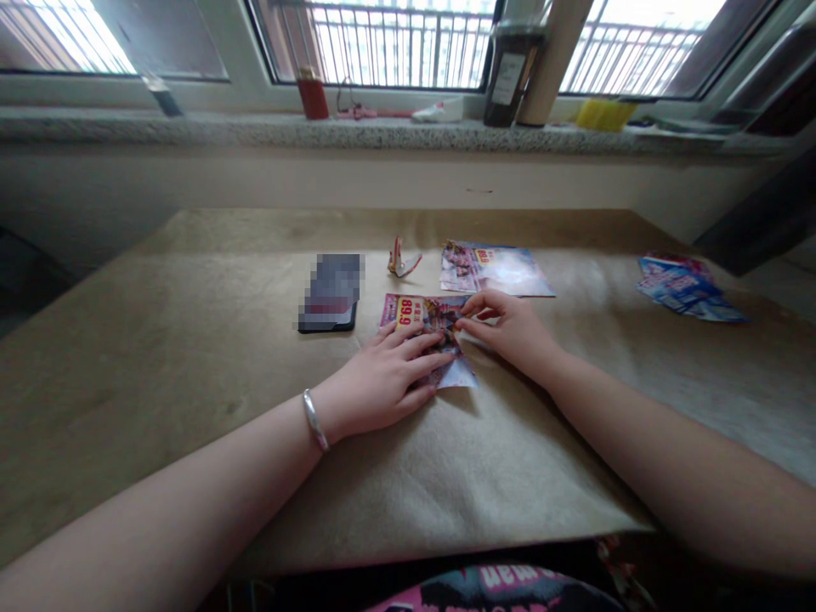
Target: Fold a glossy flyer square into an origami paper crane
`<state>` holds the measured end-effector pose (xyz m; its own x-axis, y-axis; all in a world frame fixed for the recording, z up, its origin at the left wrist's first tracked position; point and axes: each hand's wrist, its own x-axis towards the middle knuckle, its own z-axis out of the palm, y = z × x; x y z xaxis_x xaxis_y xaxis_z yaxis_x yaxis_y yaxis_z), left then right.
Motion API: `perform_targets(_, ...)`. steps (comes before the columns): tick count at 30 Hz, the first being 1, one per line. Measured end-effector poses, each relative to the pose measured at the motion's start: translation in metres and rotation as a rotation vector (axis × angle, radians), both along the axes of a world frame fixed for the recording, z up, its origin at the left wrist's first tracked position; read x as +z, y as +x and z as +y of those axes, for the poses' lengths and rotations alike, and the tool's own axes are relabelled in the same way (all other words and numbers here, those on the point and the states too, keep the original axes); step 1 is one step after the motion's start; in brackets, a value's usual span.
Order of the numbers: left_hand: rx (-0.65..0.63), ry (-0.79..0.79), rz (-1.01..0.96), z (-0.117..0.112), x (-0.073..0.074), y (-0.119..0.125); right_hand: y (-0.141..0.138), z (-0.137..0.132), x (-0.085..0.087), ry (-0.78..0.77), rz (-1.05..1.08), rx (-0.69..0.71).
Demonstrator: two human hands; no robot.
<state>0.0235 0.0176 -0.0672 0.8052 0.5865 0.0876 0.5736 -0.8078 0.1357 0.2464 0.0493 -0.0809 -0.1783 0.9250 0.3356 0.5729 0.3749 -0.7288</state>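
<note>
A colourful printed flyer (pixel 408 313) with large red figures lies on the table in front of me. My left hand (pixel 388 374) rests flat on it with the fingers stretched out, hiding part of the print; a silver bangle circles that wrist. At the flyer's right edge, the thumb and index finger of my right hand (pixel 501 323) are pinched on the paper. The flyer's lower right corner sticks out past my left fingertips. Just beyond my right hand lies another printed flyer (pixel 510 272), flat on the table.
A phone (pixel 328 293), partly pixelated, lies left of the flyer. A small folded paper piece (pixel 403 262) stands behind it. Several blue and pink paper pieces (pixel 688 289) are piled at the right. The brown-covered table (pixel 191 365) meets a wall below the cluttered windowsill (pixel 242 129).
</note>
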Motion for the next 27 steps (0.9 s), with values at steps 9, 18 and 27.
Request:
perform_targets(9,-0.018,-0.022,-0.004,0.0012,0.0009,-0.0006,-0.0028,-0.0019,-0.0007,0.009,0.056,-0.051)
perform_targets(18,-0.011,0.019,-0.025,0.0019,-0.0004,-0.0015,0.0040,0.0064,-0.0089,-0.152,0.090,-0.017)
perform_targets(27,0.088,0.088,-0.058,0.0046,-0.0049,-0.0018,0.0040,-0.0009,-0.0016,-0.102,-0.017,-0.001)
